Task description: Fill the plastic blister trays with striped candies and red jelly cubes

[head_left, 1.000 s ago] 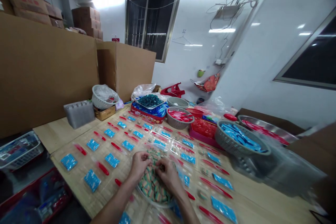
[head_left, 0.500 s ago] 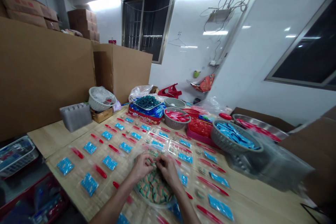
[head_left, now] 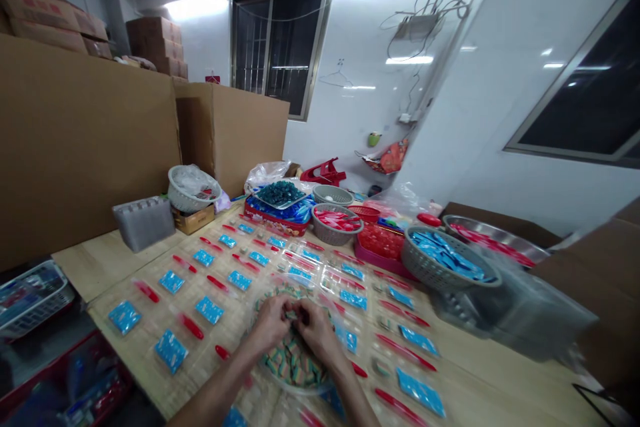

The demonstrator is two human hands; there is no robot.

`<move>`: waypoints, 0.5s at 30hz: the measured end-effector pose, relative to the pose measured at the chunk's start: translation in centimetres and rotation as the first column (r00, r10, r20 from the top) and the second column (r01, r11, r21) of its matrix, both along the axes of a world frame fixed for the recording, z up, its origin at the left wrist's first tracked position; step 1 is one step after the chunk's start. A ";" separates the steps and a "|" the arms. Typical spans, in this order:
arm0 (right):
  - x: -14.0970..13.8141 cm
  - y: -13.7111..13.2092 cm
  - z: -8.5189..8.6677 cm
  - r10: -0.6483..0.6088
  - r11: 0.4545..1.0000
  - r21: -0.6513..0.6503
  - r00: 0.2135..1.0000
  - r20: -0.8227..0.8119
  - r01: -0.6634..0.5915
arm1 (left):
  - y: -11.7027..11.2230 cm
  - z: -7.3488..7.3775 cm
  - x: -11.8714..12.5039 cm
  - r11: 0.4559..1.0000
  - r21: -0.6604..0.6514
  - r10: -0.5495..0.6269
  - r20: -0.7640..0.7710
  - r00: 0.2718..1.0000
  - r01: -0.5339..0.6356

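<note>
Head view: left hand (head_left: 270,323) and right hand (head_left: 316,332) are pinching striped pieces (head_left: 293,368) over a clear bowl (head_left: 274,380), blue sachets (head_left: 209,310) lying on either side.

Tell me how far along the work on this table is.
Done: clear blister trays already hold blue sachets and red pieces. In hand: the left hand and right hand work at striped pieces in a round dish. Left: that dish still looks mostly full.

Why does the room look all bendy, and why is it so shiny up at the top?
In the head view, the camera's wide picture makes the window and the walls lean; the ceiling light glares white and washes out the nearby ceiling; the clear plastic pile at the right looks smeary and soft.
</note>
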State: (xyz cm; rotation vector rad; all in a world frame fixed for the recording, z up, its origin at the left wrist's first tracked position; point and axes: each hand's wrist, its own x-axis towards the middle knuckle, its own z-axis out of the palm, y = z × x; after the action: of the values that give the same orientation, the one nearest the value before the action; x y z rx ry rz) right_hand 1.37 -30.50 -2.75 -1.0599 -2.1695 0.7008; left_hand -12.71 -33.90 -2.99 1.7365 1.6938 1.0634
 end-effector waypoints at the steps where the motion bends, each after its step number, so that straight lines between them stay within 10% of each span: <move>1: -0.1 0.0 -0.1 -0.001 1.000 0.003 1.000 -0.007 0.001 | 0.1 -0.1 0.0 1.000 0.001 0.004 0.004 1.000 -0.004; 15: -0.2 0.1 -0.1 0.001 0.997 -0.074 0.993 -0.115 -0.009 | 0.4 -0.8 -0.4 0.998 -0.052 0.050 0.138 0.989 -0.043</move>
State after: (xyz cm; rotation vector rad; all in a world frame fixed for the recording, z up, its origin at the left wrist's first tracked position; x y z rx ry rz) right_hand 1.14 -30.41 -2.84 -1.0266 -2.0629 0.8302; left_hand -13.06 -33.52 -3.80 1.5622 1.6670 1.1272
